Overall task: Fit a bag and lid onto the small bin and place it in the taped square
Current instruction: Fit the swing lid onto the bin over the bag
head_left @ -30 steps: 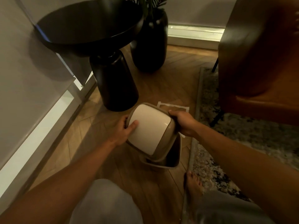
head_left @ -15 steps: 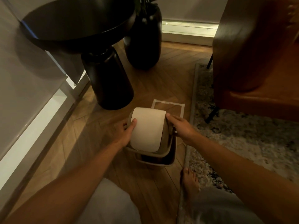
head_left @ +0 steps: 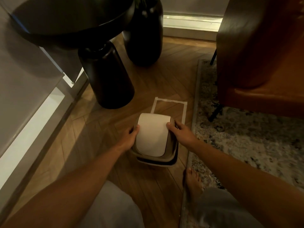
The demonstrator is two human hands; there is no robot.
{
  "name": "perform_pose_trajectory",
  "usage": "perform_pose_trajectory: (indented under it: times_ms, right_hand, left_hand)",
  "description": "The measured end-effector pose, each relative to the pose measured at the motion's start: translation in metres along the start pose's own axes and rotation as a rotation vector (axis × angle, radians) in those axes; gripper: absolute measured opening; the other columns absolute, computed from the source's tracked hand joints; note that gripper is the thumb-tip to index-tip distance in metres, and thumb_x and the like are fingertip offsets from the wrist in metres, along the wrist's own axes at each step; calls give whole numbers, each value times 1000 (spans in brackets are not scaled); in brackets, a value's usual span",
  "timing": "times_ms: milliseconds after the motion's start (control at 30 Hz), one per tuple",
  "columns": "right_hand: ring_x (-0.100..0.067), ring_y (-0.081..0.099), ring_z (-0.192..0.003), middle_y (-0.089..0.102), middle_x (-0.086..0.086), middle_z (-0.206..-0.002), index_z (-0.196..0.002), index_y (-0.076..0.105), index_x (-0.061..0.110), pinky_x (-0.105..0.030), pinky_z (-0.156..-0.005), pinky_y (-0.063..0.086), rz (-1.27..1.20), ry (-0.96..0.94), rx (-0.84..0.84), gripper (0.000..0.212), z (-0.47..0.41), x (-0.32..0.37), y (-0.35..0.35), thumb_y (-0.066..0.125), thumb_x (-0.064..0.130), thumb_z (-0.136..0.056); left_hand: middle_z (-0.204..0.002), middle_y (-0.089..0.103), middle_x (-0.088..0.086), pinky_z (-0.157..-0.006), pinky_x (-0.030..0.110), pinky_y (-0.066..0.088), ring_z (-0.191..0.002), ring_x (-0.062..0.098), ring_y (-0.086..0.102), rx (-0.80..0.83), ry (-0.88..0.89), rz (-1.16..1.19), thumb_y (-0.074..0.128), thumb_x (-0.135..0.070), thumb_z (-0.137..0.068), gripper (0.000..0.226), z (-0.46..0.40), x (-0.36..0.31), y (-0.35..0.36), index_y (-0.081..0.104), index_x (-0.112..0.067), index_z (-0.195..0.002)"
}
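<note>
The small bin point(head_left: 156, 161) stands on the wooden floor, only its near rim showing. A beige lid point(head_left: 153, 134) with a pale swing flap lies over its top. My left hand point(head_left: 130, 137) grips the lid's left edge, thumb on the flap. On the lid's right edge rests my right hand point(head_left: 181, 131), thumb against the flap. A square of white tape point(head_left: 169, 106) marks the floor just beyond the bin; the bin covers its near side. No bag shows.
A black pedestal table point(head_left: 107, 76) and a dark floor vase point(head_left: 144, 35) stand to the far left of the tape. A patterned rug point(head_left: 246, 139) and a brown armchair point(head_left: 263, 63) lie right. My bare foot point(head_left: 193, 183) is near the bin.
The lid was tilted up above the bin; it has come down and now lies flat over the bin's top. Both hands stayed on its sides. The view has shifted nearer.
</note>
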State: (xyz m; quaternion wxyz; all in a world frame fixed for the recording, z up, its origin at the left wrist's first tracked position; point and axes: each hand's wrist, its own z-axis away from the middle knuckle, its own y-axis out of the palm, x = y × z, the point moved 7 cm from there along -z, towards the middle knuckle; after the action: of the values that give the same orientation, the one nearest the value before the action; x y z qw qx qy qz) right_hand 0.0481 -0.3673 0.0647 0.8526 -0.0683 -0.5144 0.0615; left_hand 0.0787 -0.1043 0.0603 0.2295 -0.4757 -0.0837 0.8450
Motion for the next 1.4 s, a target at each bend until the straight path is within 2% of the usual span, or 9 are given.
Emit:
perform_pose_trajectory:
  times_ms: [67, 200, 567, 700, 900, 1067, 1167, 1267, 1400]
  right_hand:
    - [-19, 53, -130, 48, -1, -156, -159, 37, 28, -35, -106, 45, 14, 16, 0, 102, -1, -6, 0, 61, 81, -76]
    - [-16, 53, -126, 48, 0, -157, -158, 37, 28, -29, -99, 43, -9, 17, 6, 89, -2, -18, -1, 61, 73, -86]
    - [-21, 47, -141, 45, 0, -159, -161, 33, 25, -40, -117, 40, -8, 51, 43, 82, -4, -50, -2, 56, 67, -94]
    - [5, 59, -116, 62, 22, -129, -138, 51, 45, -14, -90, 49, -26, 1, 57, 40, 2, -45, 3, 54, 58, -100]
    - [30, 55, -97, 60, 40, -113, -143, 48, 41, 4, -72, 42, -3, -17, 23, 41, 6, -45, 3, 52, 52, -104]
    - [-7, 53, -121, 56, 17, -129, -155, 40, 30, -7, -80, 39, 63, 3, 51, 57, 6, -40, 1, 47, 54, -104]
    - [-14, 55, -128, 57, 13, -134, -154, 42, 23, -11, -89, 42, 114, 7, 78, 57, 6, -40, 2, 47, 52, -105]
    - [-6, 54, -117, 50, 7, -140, -159, 33, 16, -3, -84, 38, 227, 8, 32, 69, 8, -32, -4, 52, 51, -103]
    - [-29, 45, -142, 40, -10, -160, -160, 31, 18, -26, -99, 35, 384, -93, -69, 76, 5, -13, -17, 64, 48, -98]
  left_hand:
    - [-148, 49, 4, -98, 35, 40, -133, 26, 46, 19, 7, -24, 38, -70, -92, 74, -3, 3, 3, 43, -23, -148]
    - [-148, 49, 3, -114, 47, 36, -136, 25, 45, 66, 9, -69, 36, -73, -89, 78, -5, 11, 11, 44, -23, -148]
    - [-148, 49, 7, -108, 50, 44, -131, 29, 49, 198, -40, -147, 46, -63, -91, 73, -7, 29, 24, 37, -22, -151]
    - [-151, 45, 8, -105, 52, 45, -132, 31, 49, 214, -63, -182, 48, -70, -81, 88, -8, 32, 21, 32, -23, -153]
    - [-151, 45, 10, -102, 53, 48, -128, 32, 53, 221, -85, -164, 52, -67, -81, 89, -9, 32, 22, 33, -18, -153]
    - [-142, 53, 6, -80, 44, 59, -102, 21, 62, 211, -110, -155, 51, -58, -92, 71, -8, 29, 23, 35, -20, -150]
    - [-144, 52, 8, -94, 47, 53, -119, 29, 58, 197, -113, -117, 51, -55, -94, 70, -3, 31, 27, 37, -15, -150]
    - [-146, 51, 10, -107, 46, 44, -129, 28, 52, 174, -62, -160, 47, -53, -96, 66, 1, 29, 28, 40, -12, -148]
    - [-153, 42, 10, -113, 44, 37, -138, 27, 43, 97, 33, -137, 46, -51, -98, 66, -1, 18, 23, 35, -14, -152]
